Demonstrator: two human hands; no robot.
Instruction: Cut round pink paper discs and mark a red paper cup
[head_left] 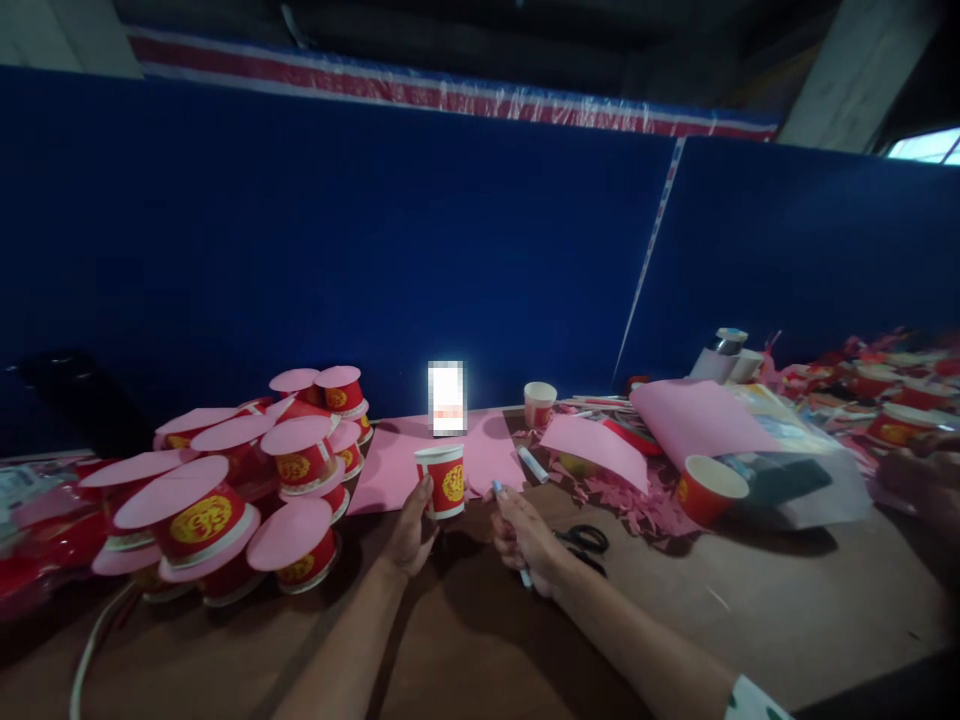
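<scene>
My left hand [412,530] is closed round the side of a red paper cup [450,485] with a gold emblem and white rim, held upright above the table. Just right of it, my right hand [525,540] is closed on a slim white stick [526,578] with a pale blue end. Its kind is not clear, as the fingers cover its middle. Behind the cup lies a pink paper sheet [390,465], with a lit phone [448,398] standing at its back. A white tube [532,464] like a glue stick lies beside the sheet. Black scissors [585,545] rest by my right wrist.
On the left, several red cups topped with pink discs [202,515] are stacked. To the right are loose cups [711,490], pink paper scraps [652,500] and a plastic bag [825,495]. Another person's hand [926,475] is at the right edge. A blue partition [375,230] stands behind.
</scene>
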